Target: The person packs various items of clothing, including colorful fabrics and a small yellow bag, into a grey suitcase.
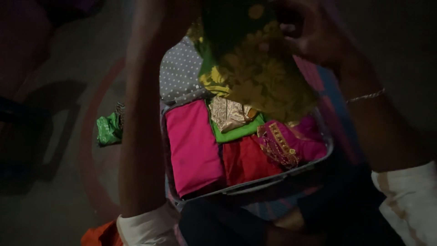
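Green cloth (255,68) — yellow floral print, bunched — in the right hand (314,32).

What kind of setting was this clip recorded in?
Probably a room at home, dimly lit, with the person working at floor level. An open suitcase packed with folded clothes in pink, red and green lies on a patterned floor, and the right hand lifts a green and yellow floral garment.

Dim room, dusky floor (54,200) with a curved reddish band (88,150).
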